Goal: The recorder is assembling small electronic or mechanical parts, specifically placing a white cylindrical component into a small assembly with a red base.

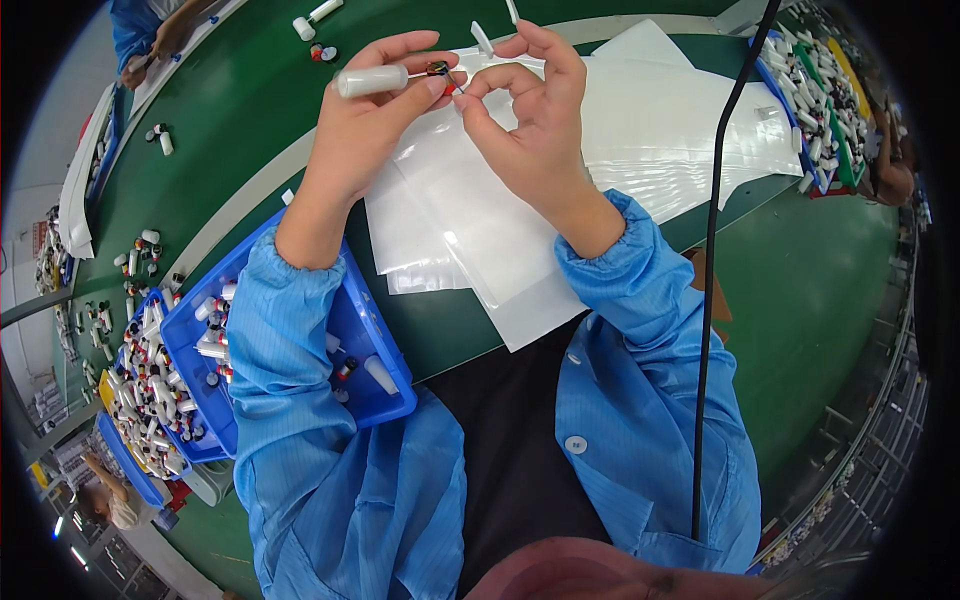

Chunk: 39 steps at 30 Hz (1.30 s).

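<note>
My left hand [365, 135] is closed around a small white plastic cylinder [372, 81], held sideways over the bench. Beside its fingertips sits a small black and red component [438, 70] with thin wires. My right hand [540, 140] pinches at the tip of a thin dark wire [458, 86] with thumb and forefinger, its other fingers raised. A small white flat piece [482, 38] shows near those raised fingers; whether they touch it I cannot tell. Under both hands lie overlapping glossy white sheets [480, 220] on the green bench.
A blue bin [375, 330] with several white cylinders and small parts stands by my left forearm; fuller bins [150, 400] sit further left. Another loaded bin [815, 100] is at the far right. A black cable [715, 220] hangs at right. A co-worker's hand [135, 70] shows far left.
</note>
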Tool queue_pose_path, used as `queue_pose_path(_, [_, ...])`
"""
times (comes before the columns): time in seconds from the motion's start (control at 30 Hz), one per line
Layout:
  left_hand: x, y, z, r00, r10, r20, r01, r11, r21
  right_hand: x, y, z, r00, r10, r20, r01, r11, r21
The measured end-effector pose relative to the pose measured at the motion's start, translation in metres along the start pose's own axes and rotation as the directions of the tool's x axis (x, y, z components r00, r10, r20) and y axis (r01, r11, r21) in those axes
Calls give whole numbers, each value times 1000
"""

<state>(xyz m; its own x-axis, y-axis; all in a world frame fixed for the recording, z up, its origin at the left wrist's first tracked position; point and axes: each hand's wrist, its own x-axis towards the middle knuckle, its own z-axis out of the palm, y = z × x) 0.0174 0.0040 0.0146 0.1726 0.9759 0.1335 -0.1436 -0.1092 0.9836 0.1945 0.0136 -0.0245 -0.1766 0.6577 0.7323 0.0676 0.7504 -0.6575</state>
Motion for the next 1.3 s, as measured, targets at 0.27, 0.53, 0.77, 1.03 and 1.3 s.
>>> queue_pose_path(0.27, [-1, -1, -2, 999, -25, -28, 26, 1000, 7, 0, 0, 2, 995, 93, 28, -95, 991, 92])
queue_pose_path(0.53, [-3, -1, 1, 1000, -12, 14, 11, 996, 93, 20, -8, -16, 874, 480, 77, -409, 641, 649])
queue_pose_path(0.77, [-1, -3, -3, 997, -5, 81, -11, 981, 193, 11, -3, -5, 854, 511, 97, -461, 657, 597])
queue_pose_path(1.03, [-2, -3, 0, 1000, -25, 7, 24, 992, 124, 5, -6, 0, 941, 337, -36, -300, 878, 373])
queue_pose_path(1.3, [1, -4, -2, 999, -28, -29, 25, 995, -94, 4, -4, -4, 976, 170, -133, -158, 982, 100])
